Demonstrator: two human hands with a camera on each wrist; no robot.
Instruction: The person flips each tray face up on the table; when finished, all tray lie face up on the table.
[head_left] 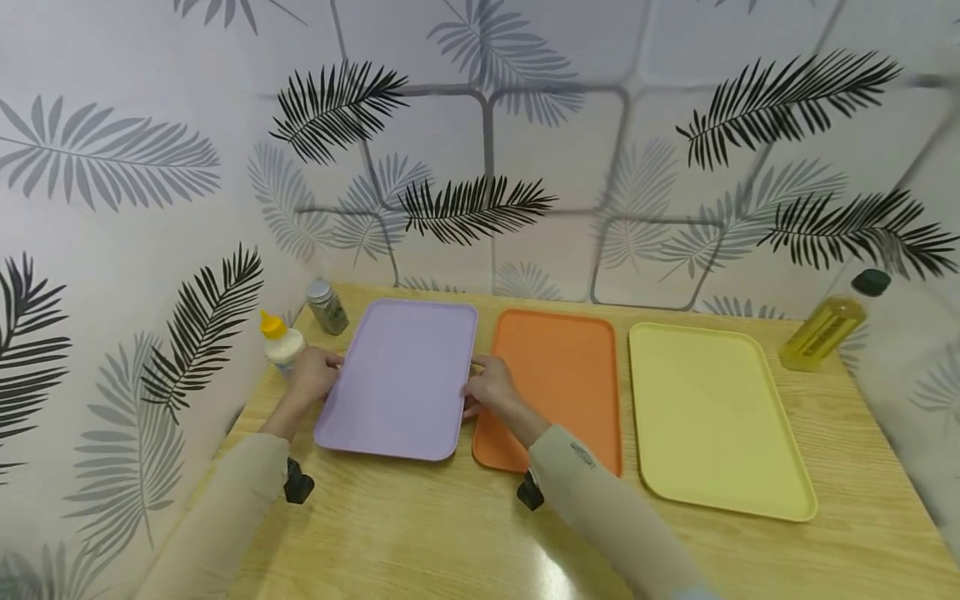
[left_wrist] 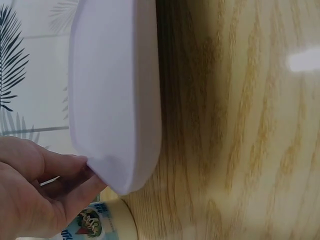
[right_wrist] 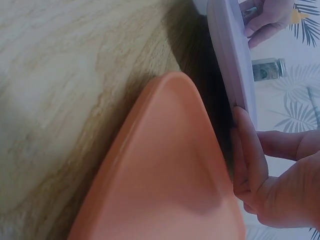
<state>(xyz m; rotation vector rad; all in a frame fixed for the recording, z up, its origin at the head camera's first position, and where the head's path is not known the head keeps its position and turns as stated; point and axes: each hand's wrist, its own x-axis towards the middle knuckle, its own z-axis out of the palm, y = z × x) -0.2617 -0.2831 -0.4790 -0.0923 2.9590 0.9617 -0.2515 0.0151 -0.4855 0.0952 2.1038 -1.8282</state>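
Note:
A purple rectangular tray is held between both hands at the left of the table. My left hand pinches its left edge; the left wrist view shows thumb and fingers on the rim. On the opposite edge my right hand grips the tray, fingers under the rim and thumb above, as the right wrist view shows. Dark shadow beneath the tray suggests it is slightly off the wood. An orange tray lies just right of it, partly under my right forearm.
A yellow tray lies on the wooden table at the right. Behind it stands an oil bottle with a dark cap. A white squeeze bottle with a yellow nozzle and a grey-lidded jar stand by the left wall.

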